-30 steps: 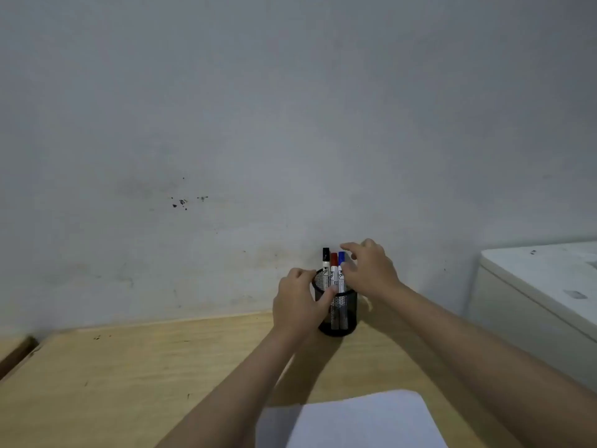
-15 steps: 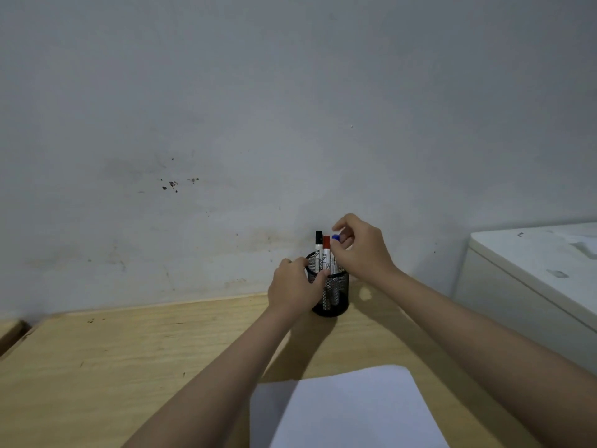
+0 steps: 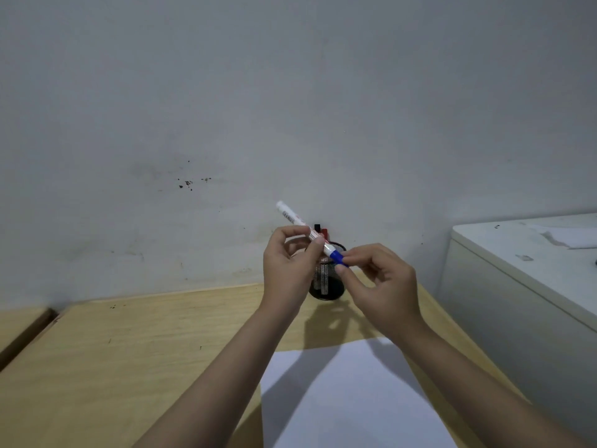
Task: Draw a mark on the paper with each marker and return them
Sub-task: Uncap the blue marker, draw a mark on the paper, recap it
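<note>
A white marker with a blue cap (image 3: pixel 292 216) is held tilted in the air in front of the black mesh pen cup (image 3: pixel 326 286). My left hand (image 3: pixel 287 270) grips its white barrel. My right hand (image 3: pixel 381 286) pinches the blue cap (image 3: pixel 337 257) between thumb and forefinger. The cap is on the marker. A black-capped marker (image 3: pixel 317 227) and a red-capped marker (image 3: pixel 325 232) stand in the cup, mostly hidden behind my hands. A white sheet of paper (image 3: pixel 349 399) lies on the wooden table near me.
The wooden table (image 3: pixel 129 350) ends at a grey wall behind the cup. A white cabinet (image 3: pixel 517 286) stands against the table's right side. A gap (image 3: pixel 26 334) separates the table from another surface at the far left.
My right hand has pulled the blue marker out of the cup. My left hand has let go of the cup and taken the marker's barrel. Both hands have moved up and toward me.
</note>
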